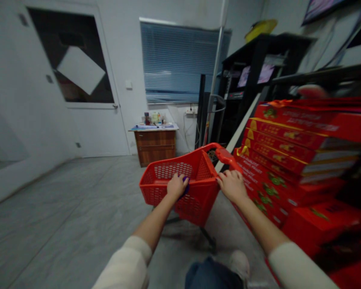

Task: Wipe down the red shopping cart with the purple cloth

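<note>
A red plastic shopping cart [198, 202] stands on the grey floor in front of me, its basket pointing left and its handle at the upper right. My left hand [177, 186] is closed over the near rim of the basket, with something purple showing beside its fingers. Further right, my right hand [232, 185] is closed on the cart's rim near the handle end. Both sets of fingertips are partly hidden by the rim. Nothing can be made out inside the visible part of the basket.
Stacked red boxes [276, 160] rise close on the right. Behind the cart are a small wooden cabinet [155, 145] with bottles on top, a metal pole [217, 60] and a black rack [243, 60]. A white door [99, 132] is at the left.
</note>
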Motion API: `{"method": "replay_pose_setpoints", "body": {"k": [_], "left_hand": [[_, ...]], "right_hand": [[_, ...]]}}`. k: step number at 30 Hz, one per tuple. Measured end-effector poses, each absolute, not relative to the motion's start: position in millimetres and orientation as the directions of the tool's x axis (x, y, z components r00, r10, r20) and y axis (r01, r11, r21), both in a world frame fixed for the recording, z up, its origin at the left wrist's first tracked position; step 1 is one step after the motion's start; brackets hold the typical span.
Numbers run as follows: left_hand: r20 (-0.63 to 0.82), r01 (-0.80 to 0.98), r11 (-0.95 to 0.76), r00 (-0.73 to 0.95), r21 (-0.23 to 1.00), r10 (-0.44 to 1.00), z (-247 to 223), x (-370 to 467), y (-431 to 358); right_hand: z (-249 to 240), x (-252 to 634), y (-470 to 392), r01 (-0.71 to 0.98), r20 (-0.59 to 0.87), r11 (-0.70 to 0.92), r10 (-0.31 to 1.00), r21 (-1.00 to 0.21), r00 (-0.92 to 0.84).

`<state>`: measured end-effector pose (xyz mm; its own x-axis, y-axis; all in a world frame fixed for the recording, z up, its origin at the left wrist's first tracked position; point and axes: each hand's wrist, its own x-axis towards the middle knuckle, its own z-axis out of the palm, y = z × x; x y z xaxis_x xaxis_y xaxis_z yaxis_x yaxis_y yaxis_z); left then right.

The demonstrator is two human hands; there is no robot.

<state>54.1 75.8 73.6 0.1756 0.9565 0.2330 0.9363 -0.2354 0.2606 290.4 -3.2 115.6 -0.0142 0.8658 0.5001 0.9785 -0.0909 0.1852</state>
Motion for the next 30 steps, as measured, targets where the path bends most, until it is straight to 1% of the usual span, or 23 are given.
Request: {"method": "replay_pose_setpoints", "body": {"k": [3, 7, 9, 11, 13, 16, 18, 20, 22, 25, 26, 28, 30], "left_hand": [[0.259, 0.929, -0.247, 0.176, 0.276, 0.950, 74.5, 76.2, 69.7], [0.307, 0.888, -0.332, 0.234, 0.318, 0.922, 78.5, 106.8, 61.4], [0.327, 0.863, -0.382, 0.275, 0.330, 0.904, 80.2, 107.2, 61.7], [0.311, 0.854, -0.400, 0.302, 0.332, 0.901, 81.9, 96.4, 65.6], [0.264, 0.868, -0.371, 0.292, 0.331, 0.919, 84.4, 81.2, 71.1], [0.203, 0.899, -0.283, 0.224, 0.333, 0.953, 90.1, 69.3, 75.4], [0.202, 0.902, -0.268, 0.209, 0.337, 0.957, 93.9, 74.5, 73.8], [0.232, 0.892, -0.295, 0.224, 0.343, 0.947, 95.9, 85.2, 70.7], [0.266, 0.873, -0.335, 0.249, 0.354, 0.931, 95.8, 92.7, 69.6], [0.280, 0.852, -0.364, 0.270, 0.377, 0.921, 93.1, 86.4, 76.7], [0.270, 0.848, -0.363, 0.273, 0.385, 0.923, 92.1, 80.5, 81.0], [0.241, 0.849, -0.349, 0.270, 0.398, 0.932, 89.9, 67.8, 89.5], [0.228, 0.853, -0.330, 0.255, 0.405, 0.940, 87.9, 60.6, 94.5]], "right_hand": [[114.2, 285.8, -2.9, 0.970, 0.495, -0.150, 0.868, 0.190, 0.037], [113.2, 274.5, -4.8, 0.968, 0.517, -0.172, 0.855, 0.184, 0.054], [112.8, 270.8, -7.2, 0.968, 0.530, -0.180, 0.846, 0.175, 0.061], [112.2, 267.3, -9.5, 0.970, 0.530, -0.175, 0.846, 0.167, 0.061], [111.5, 262.5, -10.9, 0.973, 0.529, -0.173, 0.846, 0.155, 0.067], [110.6, 250.6, -10.9, 0.972, 0.532, -0.193, 0.842, 0.133, 0.094], [110.7, 241.1, -10.4, 0.974, 0.526, -0.191, 0.845, 0.124, 0.098], [112.0, 233.9, -10.6, 0.975, 0.516, -0.186, 0.851, 0.117, 0.101], [115.3, 232.6, -12.3, 0.978, 0.498, -0.165, 0.863, 0.125, 0.082], [122.6, 246.0, -16.8, 0.987, 0.484, -0.056, 0.875, 0.153, -0.025], [124.9, 253.7, -18.0, 0.988, 0.495, -0.018, 0.867, 0.156, -0.062], [127.6, 270.0, -18.9, 0.991, 0.552, 0.002, 0.830, 0.132, -0.075], [127.1, 282.3, -17.0, 0.994, 0.569, 0.033, 0.818, 0.106, -0.088]]}}
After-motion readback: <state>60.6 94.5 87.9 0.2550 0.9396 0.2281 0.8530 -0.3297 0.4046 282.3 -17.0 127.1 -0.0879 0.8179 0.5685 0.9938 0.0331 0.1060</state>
